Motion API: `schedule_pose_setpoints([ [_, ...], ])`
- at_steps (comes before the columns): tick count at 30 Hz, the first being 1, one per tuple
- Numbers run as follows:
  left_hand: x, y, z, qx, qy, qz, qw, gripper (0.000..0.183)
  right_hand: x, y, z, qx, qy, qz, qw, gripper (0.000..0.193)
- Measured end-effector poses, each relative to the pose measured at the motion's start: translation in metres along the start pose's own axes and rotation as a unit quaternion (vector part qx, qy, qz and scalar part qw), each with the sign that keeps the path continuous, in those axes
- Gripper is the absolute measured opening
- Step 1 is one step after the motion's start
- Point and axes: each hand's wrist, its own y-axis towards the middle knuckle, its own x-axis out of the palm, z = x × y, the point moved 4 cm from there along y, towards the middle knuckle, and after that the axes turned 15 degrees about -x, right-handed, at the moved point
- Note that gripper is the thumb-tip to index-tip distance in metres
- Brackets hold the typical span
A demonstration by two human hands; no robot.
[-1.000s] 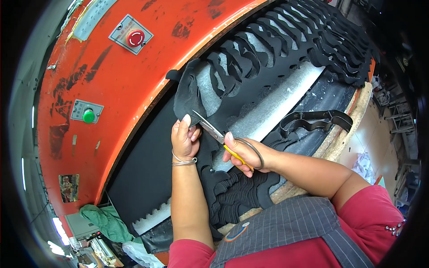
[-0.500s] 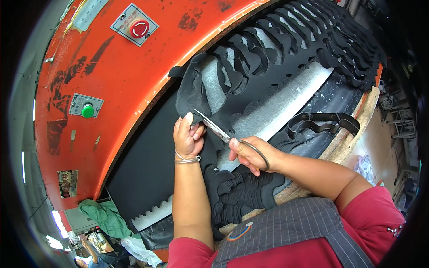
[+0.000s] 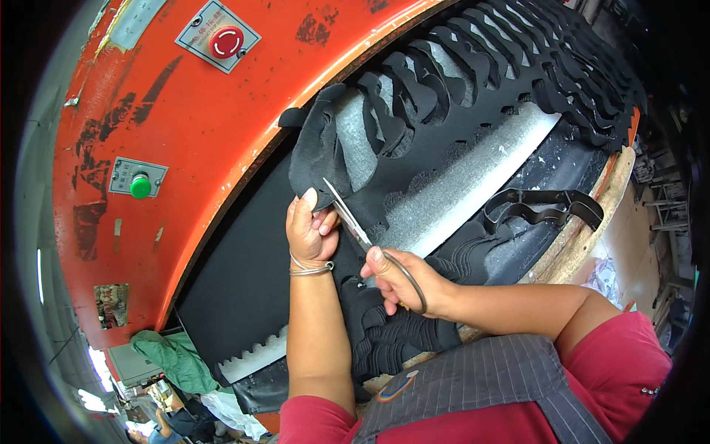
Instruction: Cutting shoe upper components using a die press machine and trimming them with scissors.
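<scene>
My left hand (image 3: 310,228) pinches the lower edge of a dark, curved flap of material (image 3: 316,159) between thumb and fingers. The flap hangs from a black sheet (image 3: 451,144) with many shaped cut-outs. My right hand (image 3: 405,280) grips a pair of metal scissors (image 3: 346,216) by the dark handle loops. Their blades look nearly closed, pointing up and left, with the tips over the flap just above my left thumb. Whether the blades pass through the material I cannot tell. Below the scissors lie stacks of black cut pieces (image 3: 399,333).
An orange machine body (image 3: 200,96) curves along the left and top, carrying a red button (image 3: 225,42) and a green button (image 3: 140,186). At the right, a metal strip cutting die (image 3: 543,203) rests near the worn table edge (image 3: 614,181). A person (image 3: 163,425) is at lower left.
My right hand has shifted down and slightly left, so the scissors stand steeper. Their tips stay by the flap, and my left hand keeps its pinch in nearly the same place.
</scene>
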Motion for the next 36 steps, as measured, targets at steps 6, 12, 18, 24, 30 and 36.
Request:
schedule_pose_setpoints([
  [6,-0.004,-0.001,0.002,-0.014,-0.002,0.036,0.999,0.031,-0.001,-0.010,0.001,0.032,0.118,0.017,0.992,0.072],
  [12,0.000,-0.003,0.011,-0.006,-0.005,0.001,1.000,0.018,-0.002,-0.019,-0.020,0.057,0.110,0.022,0.992,0.075],
  [18,-0.005,-0.005,0.003,-0.012,-0.018,-0.008,1.000,0.019,-0.009,-0.024,-0.019,0.040,0.011,0.024,0.999,0.073],
  [24,0.005,-0.004,0.007,-0.017,0.003,-0.013,1.000,0.023,-0.032,-0.019,-0.042,0.069,-0.089,-0.009,0.994,0.071],
  [30,0.018,-0.011,-0.001,0.057,0.149,0.115,0.980,0.029,-0.058,-0.022,-0.055,0.063,-0.195,-0.054,0.977,0.071],
  [36,0.029,-0.017,-0.006,0.085,0.223,0.141,0.961,0.032,-0.065,-0.021,-0.046,0.021,-0.194,-0.087,0.977,0.071],
])
